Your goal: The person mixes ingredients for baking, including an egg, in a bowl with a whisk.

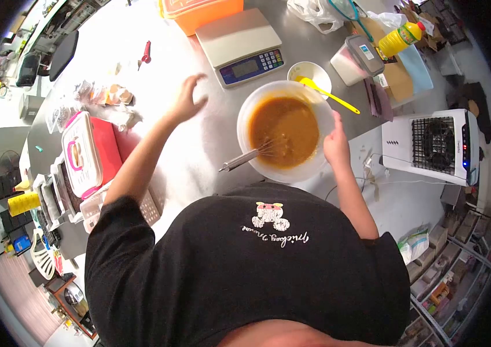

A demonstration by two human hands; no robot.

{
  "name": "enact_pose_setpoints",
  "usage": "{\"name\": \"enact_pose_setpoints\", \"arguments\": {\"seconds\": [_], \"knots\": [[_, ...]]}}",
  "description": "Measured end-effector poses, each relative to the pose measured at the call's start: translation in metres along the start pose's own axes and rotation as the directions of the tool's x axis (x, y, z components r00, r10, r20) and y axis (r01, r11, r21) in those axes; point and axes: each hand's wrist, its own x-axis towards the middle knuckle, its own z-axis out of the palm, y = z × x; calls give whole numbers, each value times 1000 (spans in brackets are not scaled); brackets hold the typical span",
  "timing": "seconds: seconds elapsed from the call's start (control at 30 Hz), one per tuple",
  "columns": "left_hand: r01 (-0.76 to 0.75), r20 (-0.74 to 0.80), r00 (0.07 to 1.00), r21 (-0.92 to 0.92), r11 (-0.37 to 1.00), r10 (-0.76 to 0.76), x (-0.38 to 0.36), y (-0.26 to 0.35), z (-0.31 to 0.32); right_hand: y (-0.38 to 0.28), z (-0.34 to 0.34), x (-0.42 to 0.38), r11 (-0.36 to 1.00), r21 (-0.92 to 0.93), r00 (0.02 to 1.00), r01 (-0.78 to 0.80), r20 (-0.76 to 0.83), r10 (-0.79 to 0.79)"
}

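A large white bowl (244, 118) of brown-orange batter (289, 130) stands close in front of me. A metal whisk (239, 161) leans in it, wires in the batter and handle over the near left rim. My right hand (337, 141) is at the bowl's right side, fingers wrapped against its wall. To the left of the bowl, my left hand (187, 103) is raised over the table, fingers apart and holding nothing. Behind the bowl, a yellow spatula (332, 97) rests across a small white bowl (319, 72).
A digital scale (239, 43) and an orange container (205, 14) stand behind. At right are a lidded tub (352, 62), a yellow bottle (398, 40) and a white appliance (430, 144). A red-and-white box (92, 153), eggshells (118, 94) and a red tool (146, 53) lie left.
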Motion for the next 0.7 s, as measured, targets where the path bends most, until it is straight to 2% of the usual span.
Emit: {"name": "enact_pose_setpoints", "arguments": {"seconds": [0.03, 0.07, 0.1, 0.13, 0.17, 0.2, 0.23, 0.27, 0.33, 0.37, 0.4, 0.47, 0.5, 0.6, 0.67, 0.7], "knots": [[355, 1, 934, -117, 927, -358, 28, -32, 12, 7, -2, 1, 1000, 12, 999, -7, -33, 7], [613, 38, 777, -271, 742, -628, 54, -25, 11, 10, -4, 2, 1000, 27, 998, -15, -67, 17], [659, 134, 731, -395, 640, -670, 75, -46, 19, 10, -7, 5, 999, 32, 997, -15, -74, 17], [653, 133, 736, -396, 646, -664, 91, -63, 29, 8, -15, 9, 989, 40, 986, -142, 93, 138], [626, 220, 738, -577, 525, -638, 106, -77, 40, 4, -25, 14, 964, 24, 934, -265, 255, 250], [584, 302, 746, -725, 365, -594, 118, -79, 46, 1, -34, 18, 924, -13, 843, -381, 407, 353], [582, 306, 750, -727, 365, -587, 125, -82, 50, -2, -41, 21, 936, -38, 795, -350, 516, 318], [570, 315, 750, -754, 327, -582, 131, -87, 53, -1, -42, 26, 934, -39, 797, -355, 509, 324], [553, 340, 745, -796, 245, -574, 134, -86, 61, 6, -39, 40, 919, -30, 687, -393, 655, 316], [566, 376, 702, -811, 152, -605, 122, -28, 40, 15, -33, 49, 914, -30, 660, -404, 683, 314], [573, 386, 703, -805, 153, -598, 123, -31, 46, 12, -35, 49, 909, -27, 661, -415, 678, 322], [513, 334, 696, -851, 115, -636, 119, -50, 56, -2, -39, 44, 931, 73, 684, -357, 699, 207], [553, 355, 661, -826, 109, -662, 113, -49, 55, 15, -31, 51, 935, 100, 703, -341, 688, 183], [607, 353, 615, -783, 138, -705, 75, -31, 41, 20, -31, 51, 899, 197, 714, -391, 681, 161], [564, 289, 612, -812, 150, -736, 46, -33, 39, 20, -32, 54, 908, 222, 731, -355, 672, 121], [573, 271, 649, -789, 223, -711, 30, -59, 42, 20, -33, 55, 912, 245, 746, -330, 660, 93]]}}
